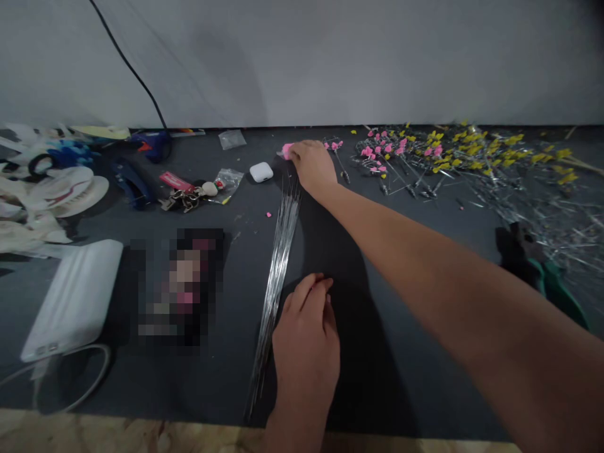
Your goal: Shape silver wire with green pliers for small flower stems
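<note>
Near the wall, my right hand (314,165) is bent down with its fingertips at a small bright pink item (287,151) that has a pale, clear-looking edge. Its fingertips are partly hidden, so their grip does not show. Closer to me, my left hand (306,340) has its fingers curled and thumb drawn in, just right of a long bundle of thin silvery wires (278,264). Whatever lies between those fingers is too small to make out. One tiny pink heart-shaped piece (268,214) rests left of the wires.
Wire stems with yellow and pink tips (453,154) spread over the back right, near green-handled pliers (557,283). Leftward are a white earbud case (261,172), keys (182,198), a blurred-out dark object (189,283), a white power bank (75,296) with cable, and a blue glue gun (153,143).
</note>
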### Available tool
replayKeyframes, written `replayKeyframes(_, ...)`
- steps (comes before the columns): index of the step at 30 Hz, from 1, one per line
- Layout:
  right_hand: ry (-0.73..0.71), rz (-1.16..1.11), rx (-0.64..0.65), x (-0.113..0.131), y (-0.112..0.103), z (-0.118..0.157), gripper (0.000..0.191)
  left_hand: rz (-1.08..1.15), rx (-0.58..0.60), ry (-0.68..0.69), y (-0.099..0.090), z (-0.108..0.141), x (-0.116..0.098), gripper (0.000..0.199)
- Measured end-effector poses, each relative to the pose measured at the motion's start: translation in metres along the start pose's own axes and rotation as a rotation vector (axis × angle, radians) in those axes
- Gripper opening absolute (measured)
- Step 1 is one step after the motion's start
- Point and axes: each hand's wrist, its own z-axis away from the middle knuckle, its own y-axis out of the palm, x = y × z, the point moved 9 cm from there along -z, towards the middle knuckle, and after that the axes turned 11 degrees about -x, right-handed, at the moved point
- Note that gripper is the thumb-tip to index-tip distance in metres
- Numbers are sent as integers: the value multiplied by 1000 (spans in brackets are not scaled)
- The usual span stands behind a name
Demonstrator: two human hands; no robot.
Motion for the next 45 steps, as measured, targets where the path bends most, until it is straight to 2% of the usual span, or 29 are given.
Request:
replayKeyframes(4,60,-74,-131,1,-31,10,21,41,15,-27,-1,1,3,29)
replayKeyframes(7,164,-305,-276,2,-75,24,16,56,-13,-29,-6,-1,2,27)
replayKeyframes(10,208,-343,-301,14,-124,46,16,15,-50,-51,-10,-4,5,24)
replayKeyframes(12,277,-439,-247,21,-153,68,18,-36,-97,-36,-14,-8,7,21)
replayKeyframes(14,425,-588,-163,23,-176,99,17,-18,-132,-1,-17,-11,6,17)
replayKeyframes(15,519,-660,-164,22,-187,117,17,20,-164,-7,-19,-11,6,15)
replayKeyframes(18,773,-878,-198,18,-214,171,12,348,-241,-156,-23,-6,10,17)
replayKeyframes(21,945,-991,-127,19,-221,213,12,710,-195,-231,-17,10,-11,21)
replayKeyframes(25,951,-1055,-19,26,-227,237,14,709,-125,-138,-17,34,-57,23)
replayKeyframes(27,926,-1072,47,30,-231,243,14,685,-17,-43,-12,44,-80,21)
replayKeyframes(29,912,-1090,90,32,-238,248,15,754,94,14,-5,52,-94,21)
replayKeyframes(33,924,-1156,185,32,-249,259,13,887,300,-71,17,63,-99,29)
replayKeyframes(35,937,-1190,236,31,-251,263,10,889,360,-106,27,67,-98,30)
replayKeyframes(39,957,-1152,275,21,-249,270,10,850,404,-139,40,71,-94,26)
replayKeyframes(45,1089,-1113,359,18,-232,283,11,738,485,-143,51,73,-83,9)
